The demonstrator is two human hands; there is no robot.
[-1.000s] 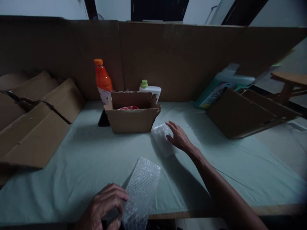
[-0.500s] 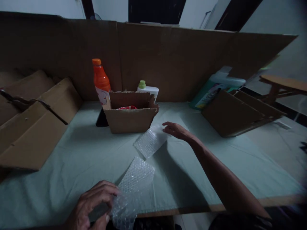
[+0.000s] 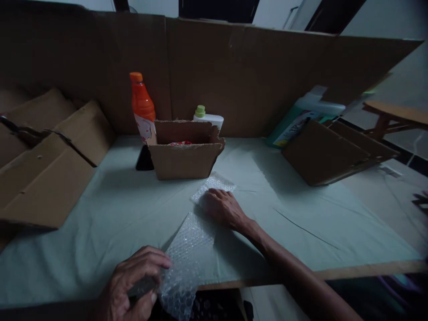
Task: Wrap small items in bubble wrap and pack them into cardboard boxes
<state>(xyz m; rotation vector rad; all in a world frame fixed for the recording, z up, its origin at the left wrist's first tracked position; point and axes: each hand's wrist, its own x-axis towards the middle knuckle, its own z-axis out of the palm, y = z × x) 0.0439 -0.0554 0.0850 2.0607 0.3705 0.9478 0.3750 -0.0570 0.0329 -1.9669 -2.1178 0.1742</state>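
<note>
A clear strip of bubble wrap (image 3: 187,249) lies across the pale green cloth, its near end hanging over the table's front edge. My left hand (image 3: 140,281) is at that near end, with the wrap's edge between thumb and curved fingers. Farther off, my right hand (image 3: 224,207) is closed over another part of the bubble wrap (image 3: 216,182), fingers together and bent down, fingertips hidden. Whether both parts are one sheet cannot be made out under this hand. Just beyond stands an open cardboard box (image 3: 185,162) with something red and white inside.
Behind the box are an orange bottle (image 3: 143,104), a white bottle with a green cap (image 3: 209,118) and a dark phone-like object (image 3: 144,158). Cardboard boxes stand at left (image 3: 43,178) and right (image 3: 327,151), with a teal jug (image 3: 296,118) behind the right one. A cardboard wall (image 3: 250,80) closes the back.
My right hand has moved left and nearer, from beside the far bubble wrap onto it, and its fingers have bent in. My left hand stays at the near end. The view has tilted down slightly.
</note>
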